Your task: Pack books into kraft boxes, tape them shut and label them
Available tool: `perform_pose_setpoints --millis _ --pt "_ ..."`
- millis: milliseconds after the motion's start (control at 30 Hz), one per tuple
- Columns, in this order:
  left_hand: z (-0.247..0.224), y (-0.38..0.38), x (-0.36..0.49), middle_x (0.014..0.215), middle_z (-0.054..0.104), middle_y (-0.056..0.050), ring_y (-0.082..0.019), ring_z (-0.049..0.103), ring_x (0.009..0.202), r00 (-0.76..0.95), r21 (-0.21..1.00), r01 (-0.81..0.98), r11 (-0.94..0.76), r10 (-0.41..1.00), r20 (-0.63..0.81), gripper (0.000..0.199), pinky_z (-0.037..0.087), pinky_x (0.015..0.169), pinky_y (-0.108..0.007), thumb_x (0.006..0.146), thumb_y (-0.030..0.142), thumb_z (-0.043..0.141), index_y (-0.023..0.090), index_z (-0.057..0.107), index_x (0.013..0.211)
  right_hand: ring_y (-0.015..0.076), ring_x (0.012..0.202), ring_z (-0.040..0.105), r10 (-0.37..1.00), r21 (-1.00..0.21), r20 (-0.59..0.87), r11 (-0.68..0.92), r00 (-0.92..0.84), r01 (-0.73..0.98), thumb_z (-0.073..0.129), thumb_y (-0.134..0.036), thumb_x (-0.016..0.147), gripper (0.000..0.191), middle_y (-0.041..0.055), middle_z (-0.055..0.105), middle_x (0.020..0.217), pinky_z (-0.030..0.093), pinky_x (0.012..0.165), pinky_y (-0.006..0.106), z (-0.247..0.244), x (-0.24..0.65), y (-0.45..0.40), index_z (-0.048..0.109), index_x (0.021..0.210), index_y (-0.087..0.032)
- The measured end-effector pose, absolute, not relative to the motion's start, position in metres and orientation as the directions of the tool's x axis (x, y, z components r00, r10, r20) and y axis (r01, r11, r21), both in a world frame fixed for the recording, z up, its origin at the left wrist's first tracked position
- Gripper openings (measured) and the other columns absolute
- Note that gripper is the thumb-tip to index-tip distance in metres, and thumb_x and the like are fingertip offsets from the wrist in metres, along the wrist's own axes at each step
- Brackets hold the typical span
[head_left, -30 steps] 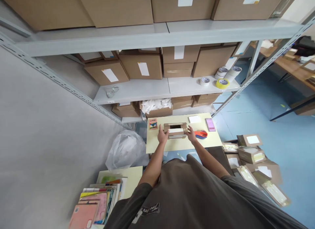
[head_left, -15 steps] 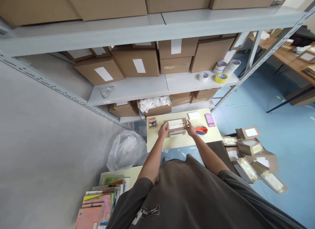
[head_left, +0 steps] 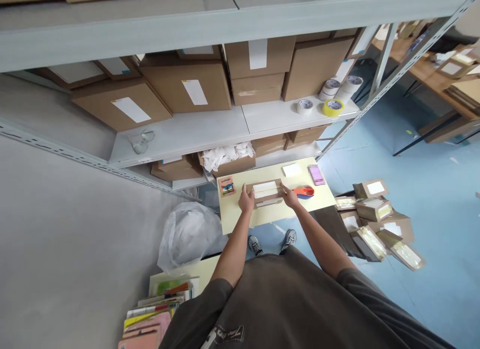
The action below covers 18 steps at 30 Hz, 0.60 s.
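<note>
A small brown cardboard box (head_left: 267,190) with white panels on its top and front is at the middle of the pale yellow table (head_left: 240,220). Its left end is gripped by my left hand (head_left: 246,199), and my right hand (head_left: 290,196) grips the right end. Just right of my right hand lies a red and blue tape dispenser (head_left: 304,191). Behind the box is a stack of white paper slips (head_left: 291,169). A purple pack (head_left: 317,174) rests at the table's right, and a small picture card (head_left: 227,186) at its left.
Grey shelving (head_left: 210,126) with cardboard boxes (head_left: 195,89) and tape rolls (head_left: 333,107) rises behind the table. On the left is a clear plastic bag (head_left: 189,234), with a pile of books (head_left: 150,321) nearer me. Several taped boxes (head_left: 378,219) lie at right.
The view has tilted and shifted, so my shoes now show below the table. The upper part of the box looks pressed flatter between my hands, its lighter gap narrower than before.
</note>
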<state>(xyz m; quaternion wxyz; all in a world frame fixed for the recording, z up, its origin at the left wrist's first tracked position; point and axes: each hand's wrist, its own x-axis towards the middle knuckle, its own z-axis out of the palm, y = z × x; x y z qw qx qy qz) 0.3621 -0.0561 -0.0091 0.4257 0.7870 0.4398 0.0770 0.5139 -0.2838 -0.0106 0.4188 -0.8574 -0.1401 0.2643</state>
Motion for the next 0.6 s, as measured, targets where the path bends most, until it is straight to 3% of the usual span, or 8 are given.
perform_pose_setpoints --millis 300,400,500,600 --pt "-0.036 -0.04 0.382 0.149 0.068 -0.017 -0.034 0.061 0.142 0.513 0.707 0.7 -0.104 0.762 -0.396 0.067 0.047 0.115 -0.04 0.094 0.052 0.071 0.02 0.06 0.152 0.0357 0.111 0.074 0.419 -0.797 -0.394 -0.599 0.818 -0.077 0.074 -0.033 0.088 0.064 0.0077 0.083 0.102 0.053 0.109 0.05 -0.034 0.513 -0.263 0.066 0.151 -0.025" --pt "-0.04 -0.043 0.383 0.15 0.067 -0.018 -0.035 0.059 0.144 0.477 0.703 0.71 -0.055 0.772 -0.421 0.068 0.046 0.116 -0.041 0.093 0.053 0.071 0.019 0.062 0.151 0.0377 0.126 0.069 0.478 -0.824 -0.342 -0.567 0.809 -0.014 0.076 -0.034 0.088 0.065 0.0111 0.078 0.127 0.05 0.114 0.051 -0.034 0.516 -0.27 0.065 0.151 -0.026" --pt "-0.04 -0.042 0.385 0.148 0.069 -0.014 -0.035 0.059 0.144 0.462 0.685 0.726 -0.062 0.782 -0.419 0.068 0.046 0.117 -0.041 0.091 0.054 0.071 0.023 0.063 0.151 0.0369 0.143 0.057 0.52 -0.834 -0.242 -0.543 0.819 0.098 0.07 -0.03 0.09 0.067 0.0116 0.063 0.154 0.044 0.122 0.051 -0.025 0.531 -0.285 0.059 0.156 -0.026" --pt "-0.039 -0.038 0.388 0.148 0.069 -0.014 -0.033 0.059 0.145 0.444 0.621 0.777 -0.105 0.792 -0.42 0.064 0.045 0.119 -0.04 0.095 0.051 0.067 0.022 0.062 0.152 0.0347 0.148 0.05 0.555 -0.802 -0.138 -0.548 0.82 0.237 0.059 -0.023 0.094 0.069 0.0106 0.057 0.16 0.041 0.125 0.052 -0.01 0.555 -0.311 0.052 0.162 -0.025"
